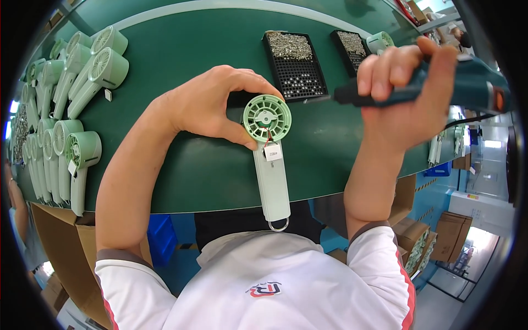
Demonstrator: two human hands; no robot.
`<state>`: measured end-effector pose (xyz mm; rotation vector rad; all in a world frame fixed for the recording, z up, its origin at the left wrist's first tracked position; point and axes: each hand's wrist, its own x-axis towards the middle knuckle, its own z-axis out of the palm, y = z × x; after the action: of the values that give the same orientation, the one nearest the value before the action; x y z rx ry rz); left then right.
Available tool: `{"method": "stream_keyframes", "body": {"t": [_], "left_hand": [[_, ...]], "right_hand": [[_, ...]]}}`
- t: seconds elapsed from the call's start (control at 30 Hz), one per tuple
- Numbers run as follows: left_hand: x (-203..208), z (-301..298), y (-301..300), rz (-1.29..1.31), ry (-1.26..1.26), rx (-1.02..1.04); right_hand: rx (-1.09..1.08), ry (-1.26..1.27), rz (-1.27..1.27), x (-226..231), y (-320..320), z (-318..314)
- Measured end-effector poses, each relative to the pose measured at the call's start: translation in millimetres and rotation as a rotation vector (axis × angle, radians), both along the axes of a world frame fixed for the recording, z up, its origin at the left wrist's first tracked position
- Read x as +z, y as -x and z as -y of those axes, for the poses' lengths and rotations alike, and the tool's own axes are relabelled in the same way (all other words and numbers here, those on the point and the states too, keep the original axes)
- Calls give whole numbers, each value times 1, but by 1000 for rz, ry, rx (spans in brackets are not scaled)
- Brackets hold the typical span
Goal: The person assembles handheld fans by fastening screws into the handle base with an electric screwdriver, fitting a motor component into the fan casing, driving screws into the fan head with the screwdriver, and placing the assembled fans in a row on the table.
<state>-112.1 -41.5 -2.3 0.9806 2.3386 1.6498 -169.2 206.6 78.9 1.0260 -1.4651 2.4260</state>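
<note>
My left hand [206,104] curls its thumb and fingers around the round head of a pale green handheld fan [273,187]. The fan lies with its handle toward me, a metal ring at the end. Thin wires and a small white tag show where head and handle meet. Raised at the right, my right hand [404,91] grips a dark teal electric screwdriver [470,85], slightly blurred. Its bit points left, toward a black screw tray [282,65] beyond the fan. Loose screws heap at that tray's far end, and others sit in its holes.
Several similar fans [82,148] stand grouped on the left of the green table [181,49]. A second screw tray [342,47] and another fan head [379,41] are at the far right. Cardboard boxes [58,247] and a blue bin [161,239] stand below the near edge.
</note>
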Motion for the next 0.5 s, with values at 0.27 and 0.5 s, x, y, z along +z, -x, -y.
{"method": "stream_keyframes", "body": {"t": [0.27, 0.5], "left_hand": [[1, -2, 2, -63, 15, 2], [-1, 0, 0, -58, 19, 9]], "right_hand": [[442, -249, -245, 2, -11, 1], [195, -329, -183, 2, -35, 18]]}}
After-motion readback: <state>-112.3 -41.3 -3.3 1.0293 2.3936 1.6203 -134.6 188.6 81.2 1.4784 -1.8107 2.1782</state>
